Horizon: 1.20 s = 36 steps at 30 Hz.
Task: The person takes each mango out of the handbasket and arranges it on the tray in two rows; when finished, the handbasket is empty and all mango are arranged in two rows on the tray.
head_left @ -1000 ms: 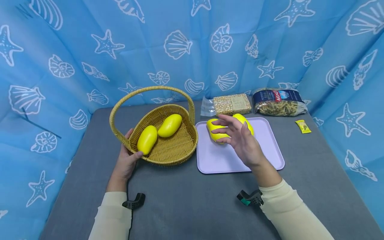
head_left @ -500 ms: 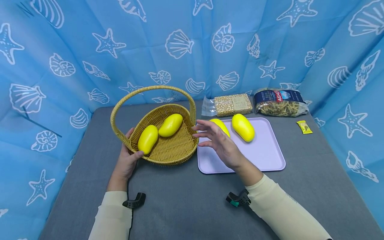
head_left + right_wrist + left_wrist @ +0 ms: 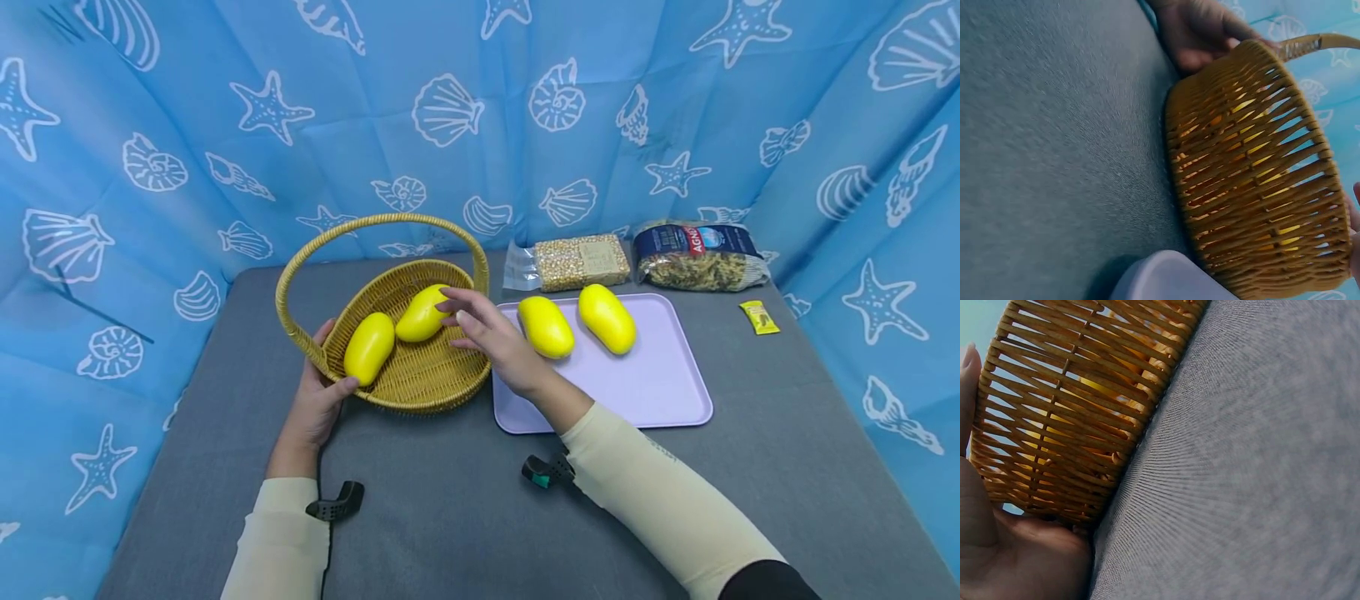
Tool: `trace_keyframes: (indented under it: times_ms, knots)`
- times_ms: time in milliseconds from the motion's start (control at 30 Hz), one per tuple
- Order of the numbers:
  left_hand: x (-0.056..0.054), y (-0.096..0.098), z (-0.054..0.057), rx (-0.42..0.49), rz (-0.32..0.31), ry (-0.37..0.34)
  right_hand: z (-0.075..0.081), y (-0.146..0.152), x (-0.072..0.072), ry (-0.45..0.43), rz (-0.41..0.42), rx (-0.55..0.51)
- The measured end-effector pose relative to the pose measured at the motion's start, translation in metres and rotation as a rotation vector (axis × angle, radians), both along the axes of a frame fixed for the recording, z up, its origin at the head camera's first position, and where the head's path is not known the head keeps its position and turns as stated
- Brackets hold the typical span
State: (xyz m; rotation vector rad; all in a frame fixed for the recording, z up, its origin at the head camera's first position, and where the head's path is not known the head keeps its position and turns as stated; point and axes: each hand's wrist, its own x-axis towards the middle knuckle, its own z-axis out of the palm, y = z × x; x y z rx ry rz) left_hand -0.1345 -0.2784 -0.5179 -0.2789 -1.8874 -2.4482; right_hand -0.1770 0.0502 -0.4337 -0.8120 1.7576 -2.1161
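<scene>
A wicker basket (image 3: 427,379) with a tall arched handle stands on the table's left half. Inside lie two yellow mangoes, one on the left (image 3: 369,349) and one further back (image 3: 422,315). My left hand (image 3: 316,408) grips the basket's left side, thumb over the rim; in the left wrist view its palm meets the woven wall (image 3: 1066,419). Over the basket's right rim reaches my right hand (image 3: 501,340), fingers extended and holding nothing, fingertips overlapping the further mango in the head view. Two more mangoes, one nearer (image 3: 546,327) and one beside it (image 3: 607,319), lie on a lilac tray (image 3: 645,392).
Behind the tray lie a clear pack of corn kernels (image 3: 581,262) and a bag of pasta (image 3: 701,257). A small yellow packet (image 3: 760,317) is at the right. The grey table (image 3: 435,517) backs onto a blue shell-print curtain (image 3: 337,125).
My right hand has moved left from above the tray mangoes to over the basket, uncovering both of them. The left hand, the basket and its mangoes have stayed put.
</scene>
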Motion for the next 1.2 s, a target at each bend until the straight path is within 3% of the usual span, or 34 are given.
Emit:
trace_keyframes:
  times_ms: [333,533,700,933,1200]
  knots:
    - [0.001,0.0,0.005,-0.013,0.005,-0.011,-0.002,-0.016,-0.022,0.108,-0.026,0.132]
    - [0.001,0.0,0.004,-0.016,-0.013,-0.019,-0.002,-0.025,-0.033,0.162,-0.089,0.288]
    - [0.001,0.001,0.003,-0.017,-0.013,-0.02,0.0,-0.034,-0.039,0.215,-0.11,0.473]
    - [0.001,0.001,0.003,-0.018,-0.011,-0.025,-0.004,-0.047,-0.046,0.348,-0.077,0.763]
    - [0.0,0.001,0.003,-0.01,-0.018,-0.014,-0.008,-0.057,-0.037,0.449,-0.112,1.053]
